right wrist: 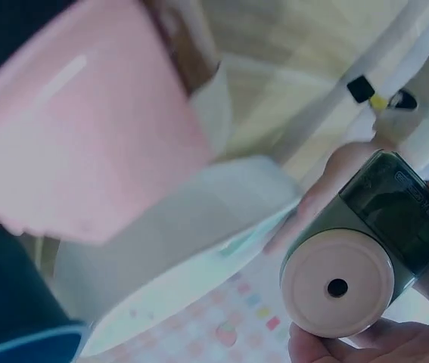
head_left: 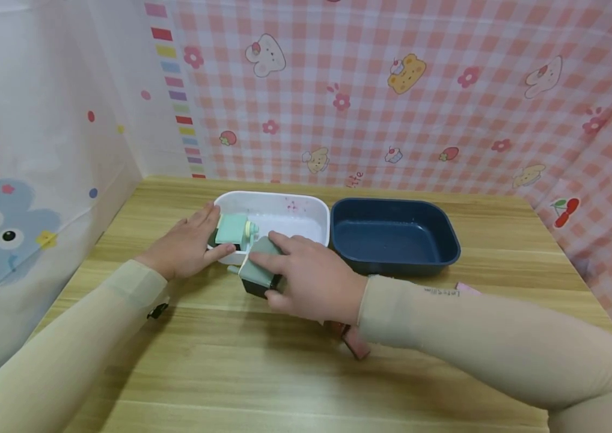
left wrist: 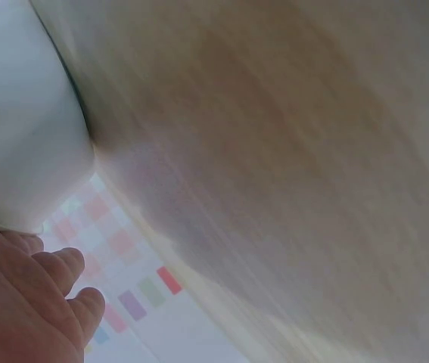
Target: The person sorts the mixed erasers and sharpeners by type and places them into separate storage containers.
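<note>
My right hand [head_left: 317, 276] grips a grey-green pencil sharpener [head_left: 264, 264] with a dark see-through drawer, just in front of the white bin [head_left: 306, 240]. In the right wrist view the sharpener [right wrist: 339, 283] shows a round pale face with a black pencil hole. My left hand [head_left: 187, 240] rests against the bin's left end, fingers extended and thumb over the front rim. Inside the bin, beside that hand, a mint-green pencil sharpener [head_left: 232, 228] lies with a black part below. The left wrist view shows only part of the hand [left wrist: 32, 295] by the bin's outer wall [left wrist: 25, 113].
A dark blue bin [head_left: 392, 237] stands right of the white one. Under my right forearm lies a pink-and-red item [head_left: 357, 344], partly hidden; another pink bit [head_left: 467, 288] shows behind the sleeve. A large blurred pink object [right wrist: 85, 128] is close to the right wrist camera.
</note>
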`<state>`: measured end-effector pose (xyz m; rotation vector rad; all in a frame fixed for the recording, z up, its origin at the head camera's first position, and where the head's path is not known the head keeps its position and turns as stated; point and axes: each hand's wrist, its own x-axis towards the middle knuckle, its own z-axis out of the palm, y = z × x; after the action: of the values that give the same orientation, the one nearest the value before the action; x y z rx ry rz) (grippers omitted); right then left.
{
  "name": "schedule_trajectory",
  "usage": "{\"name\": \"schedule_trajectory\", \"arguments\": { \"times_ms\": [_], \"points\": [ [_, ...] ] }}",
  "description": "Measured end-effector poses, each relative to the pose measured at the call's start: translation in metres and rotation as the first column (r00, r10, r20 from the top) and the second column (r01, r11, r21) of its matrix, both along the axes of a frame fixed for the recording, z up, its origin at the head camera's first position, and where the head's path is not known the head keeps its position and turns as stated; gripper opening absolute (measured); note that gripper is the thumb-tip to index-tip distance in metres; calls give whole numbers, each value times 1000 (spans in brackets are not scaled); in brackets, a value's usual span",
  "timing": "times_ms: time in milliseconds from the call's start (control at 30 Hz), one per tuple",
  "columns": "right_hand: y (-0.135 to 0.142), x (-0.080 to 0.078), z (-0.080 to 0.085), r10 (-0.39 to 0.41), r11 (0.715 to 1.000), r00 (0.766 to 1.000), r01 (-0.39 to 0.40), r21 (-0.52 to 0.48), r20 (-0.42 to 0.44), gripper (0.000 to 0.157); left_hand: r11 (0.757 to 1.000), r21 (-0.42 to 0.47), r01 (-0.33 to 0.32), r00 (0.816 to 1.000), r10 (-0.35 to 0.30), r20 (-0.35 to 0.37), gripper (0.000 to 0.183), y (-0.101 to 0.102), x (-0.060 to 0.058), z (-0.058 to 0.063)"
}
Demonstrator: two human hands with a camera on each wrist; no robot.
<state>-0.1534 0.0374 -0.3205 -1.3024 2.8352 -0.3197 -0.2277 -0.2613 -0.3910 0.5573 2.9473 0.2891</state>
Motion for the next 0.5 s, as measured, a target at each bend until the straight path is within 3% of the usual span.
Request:
{"name": "schedule_trajectory", "arguments": {
  "times_ms": [300,500],
  "points": [
    [3,-29,6,-111,993,994,110,-30,-24,61,1000,7,8,1000,-8,-6,105,-1,0,-1],
    [1,-52,1,-130,991,991,131,31,-32,61,1000,4,7,1000,-6,-6,104,-1,0,-2]
  ]
}}
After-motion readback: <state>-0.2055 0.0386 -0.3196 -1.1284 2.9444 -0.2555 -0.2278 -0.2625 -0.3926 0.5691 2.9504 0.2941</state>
